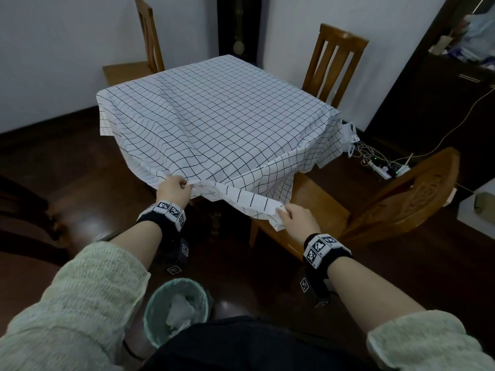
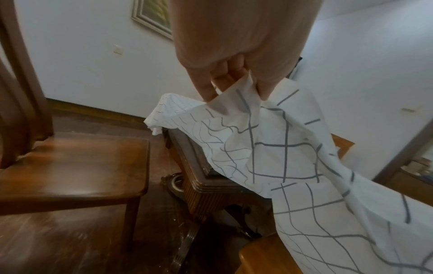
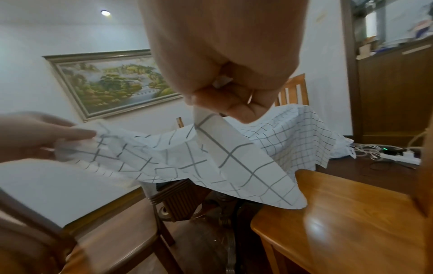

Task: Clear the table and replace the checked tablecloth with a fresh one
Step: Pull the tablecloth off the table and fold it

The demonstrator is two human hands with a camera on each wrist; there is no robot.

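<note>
A white tablecloth with a thin black check (image 1: pixel 214 111) covers the square table, and nothing stands on it. Its near edge is lifted off the table and stretched between my hands. My left hand (image 1: pixel 174 190) pinches the cloth (image 2: pixel 264 148) at the near left. My right hand (image 1: pixel 296 219) grips the near corner of the cloth (image 3: pixel 211 157) over a chair seat. The table's dark carved corner (image 2: pixel 206 178) shows bare beneath the lifted cloth. Wrinkles run across the cloth toward my left hand.
Wooden chairs stand around the table: far left (image 1: pixel 146 49), far right (image 1: pixel 334 62), near right (image 1: pixel 375 210), and a darker chair (image 2: pixel 70 166) on my left. A green waste bin (image 1: pixel 175 310) with crumpled paper sits at my feet. A power strip with cables (image 1: pixel 385 170) lies on the floor right.
</note>
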